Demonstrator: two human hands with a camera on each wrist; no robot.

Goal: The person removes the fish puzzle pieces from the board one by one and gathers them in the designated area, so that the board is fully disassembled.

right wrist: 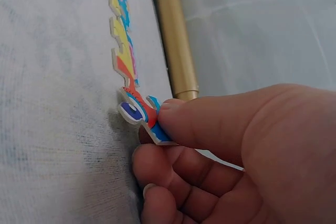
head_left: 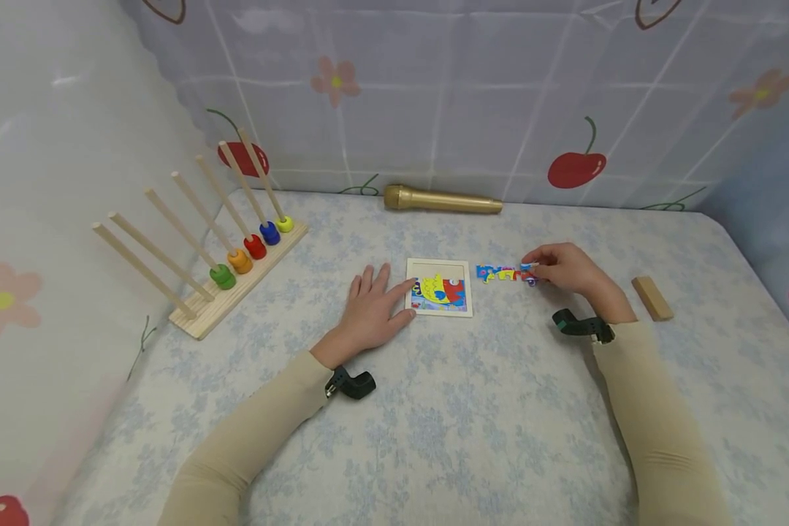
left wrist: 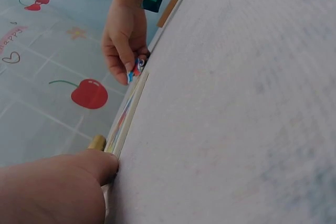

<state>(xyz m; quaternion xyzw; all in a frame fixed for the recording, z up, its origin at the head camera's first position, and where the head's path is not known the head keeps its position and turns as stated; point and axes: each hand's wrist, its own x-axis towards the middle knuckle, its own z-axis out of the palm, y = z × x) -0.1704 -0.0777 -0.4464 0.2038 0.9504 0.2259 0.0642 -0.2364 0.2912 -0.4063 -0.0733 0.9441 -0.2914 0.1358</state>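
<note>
Pinching a puzzle piece [right wrist: 143,113] between thumb and finger, the right hand [head_left: 568,270] works at the right end of a row of loose pieces [head_left: 496,274], which lies on the cloth [head_left: 486,409] just right of the tray [head_left: 443,314]. Whether the held piece touches the row cannot be told. The left hand [head_left: 370,310] lies with its fingers spread, thumb and forefinger at the tray's left edge. Inside the tray, fitted pieces [head_left: 442,292] form a yellow, red and blue picture in the lower part; pale wood shows along the far side. The rack [head_left: 253,274], visible only in the head view, carries green, orange, red, blue and yellow beads [head_left: 223,276] on five of its rods. The right wrist view reveals a purple eye on the held piece and the notched edges of the row, with the microphone [head_left: 443,199] beyond. The left wrist view presents the tray nearly edge-on, low against the cloth, with the left thumb against it and the wooden block [head_left: 653,298] past the right hand.
</note>
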